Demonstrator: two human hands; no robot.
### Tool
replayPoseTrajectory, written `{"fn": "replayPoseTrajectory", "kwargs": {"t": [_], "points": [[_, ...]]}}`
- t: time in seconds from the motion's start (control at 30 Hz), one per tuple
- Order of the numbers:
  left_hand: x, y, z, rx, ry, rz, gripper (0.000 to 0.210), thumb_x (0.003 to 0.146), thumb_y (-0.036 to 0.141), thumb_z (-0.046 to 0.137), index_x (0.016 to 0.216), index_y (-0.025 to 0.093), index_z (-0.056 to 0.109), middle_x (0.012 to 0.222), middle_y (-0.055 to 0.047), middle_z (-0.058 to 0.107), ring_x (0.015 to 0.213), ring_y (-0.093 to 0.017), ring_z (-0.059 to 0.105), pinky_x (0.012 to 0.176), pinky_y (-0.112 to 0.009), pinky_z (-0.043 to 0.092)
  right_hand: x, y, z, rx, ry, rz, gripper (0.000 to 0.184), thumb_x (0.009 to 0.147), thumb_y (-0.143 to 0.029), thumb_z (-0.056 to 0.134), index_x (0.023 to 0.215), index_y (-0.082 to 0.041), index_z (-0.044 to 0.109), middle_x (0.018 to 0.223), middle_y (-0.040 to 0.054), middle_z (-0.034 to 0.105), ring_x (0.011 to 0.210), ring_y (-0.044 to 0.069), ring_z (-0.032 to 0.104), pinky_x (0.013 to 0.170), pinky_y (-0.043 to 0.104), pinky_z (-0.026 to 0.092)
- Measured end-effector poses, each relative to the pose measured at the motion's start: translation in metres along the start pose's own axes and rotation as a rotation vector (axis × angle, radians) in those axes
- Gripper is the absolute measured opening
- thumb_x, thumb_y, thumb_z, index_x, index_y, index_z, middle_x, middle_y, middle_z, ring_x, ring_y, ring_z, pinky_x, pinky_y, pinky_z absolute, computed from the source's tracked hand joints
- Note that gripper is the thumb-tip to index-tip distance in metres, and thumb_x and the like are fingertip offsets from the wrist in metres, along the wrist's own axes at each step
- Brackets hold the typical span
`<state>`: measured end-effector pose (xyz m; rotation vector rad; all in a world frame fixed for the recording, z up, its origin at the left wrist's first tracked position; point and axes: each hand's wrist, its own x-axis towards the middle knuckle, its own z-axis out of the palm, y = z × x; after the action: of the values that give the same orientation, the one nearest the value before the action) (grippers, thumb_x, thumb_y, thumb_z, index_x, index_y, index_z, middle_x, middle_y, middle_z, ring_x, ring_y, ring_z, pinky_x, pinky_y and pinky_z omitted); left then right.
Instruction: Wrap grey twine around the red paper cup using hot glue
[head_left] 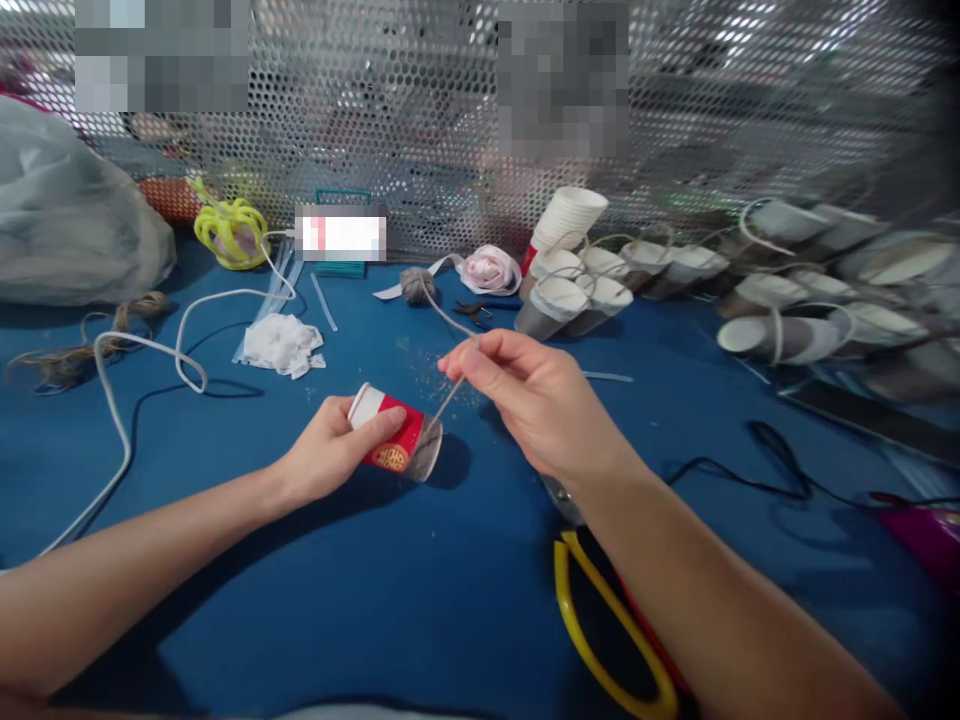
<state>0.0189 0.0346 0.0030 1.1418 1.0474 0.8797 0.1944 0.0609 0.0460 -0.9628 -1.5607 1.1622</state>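
Note:
My left hand [334, 450] grips a red and white paper cup [405, 430] lying tilted on its side above the blue table. Grey cord is wound around the cup's narrower right end. From that wrapped band the cord [448, 402] runs up to my right hand [536, 400], whose thumb and fingers pinch it. Past my fingers the cord continues to a small grey ball of cord [417, 285] farther back. Scissors with yellow and black handles [615, 640] lie partly hidden under my right forearm.
Several cord-wrapped cups [574, 290] stand behind at right, beside a stack of white cups [571, 215]. A ribbon roll [489, 270], pliers [474, 312], white scraps [281, 345] and a white cable [112, 400] lie on the table [337, 620]. A perforated metal screen [420, 130] bounds the back.

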Motion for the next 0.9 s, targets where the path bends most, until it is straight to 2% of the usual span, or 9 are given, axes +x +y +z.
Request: {"fn": "replayPoseTrajectory", "kwargs": {"t": [0.2,0.47,0.73,0.9], "points": [[-0.004,0.0,0.002,0.047,-0.032,0.025,0.029,0.071,0.039,0.059,0.062,0.012,0.056,0.054,0.003,0.05,0.049,-0.007,0.039,0.049,-0.018,0.034,0.001,0.004,-0.001,-0.111,0.064,-0.015,0.014,0.076,-0.031,0.058,0.07,-0.019,0.057,0.072,-0.0003,0.061,0.072,0.012,0.055,0.07,0.026,0.043],[-0.014,0.001,0.004,0.13,-0.097,0.179,0.026,0.077,0.033,0.053,0.062,0.012,0.056,0.053,0.003,0.048,0.047,-0.006,0.036,0.045,-0.016,0.033,0.001,0.007,0.0,-0.232,0.086,0.029,0.016,0.077,-0.032,0.057,0.071,-0.018,0.057,0.07,0.0,0.062,0.067,0.012,0.054,0.064,0.025,0.042],[-0.016,0.0,0.0,0.308,-0.098,0.351,0.034,0.081,0.033,0.048,0.054,0.013,0.049,0.047,0.004,0.036,0.043,-0.006,0.028,0.039,-0.017,0.026,0.003,0.013,0.002,-0.28,0.017,0.065,0.019,0.078,-0.034,0.054,0.07,-0.017,0.054,0.068,-0.0005,0.058,0.063,0.011,0.05,0.062,0.025,0.04],[-0.017,0.0,0.0,0.352,-0.098,0.466,0.032,0.082,0.028,0.047,0.054,0.014,0.047,0.046,0.004,0.037,0.042,-0.005,0.029,0.039,-0.018,0.026,0.002,0.016,0.003,-0.317,-0.03,0.084,0.021,0.078,-0.036,0.052,0.069,-0.017,0.053,0.066,-0.001,0.055,0.063,0.012,0.048,0.062,0.026,0.039]]}}
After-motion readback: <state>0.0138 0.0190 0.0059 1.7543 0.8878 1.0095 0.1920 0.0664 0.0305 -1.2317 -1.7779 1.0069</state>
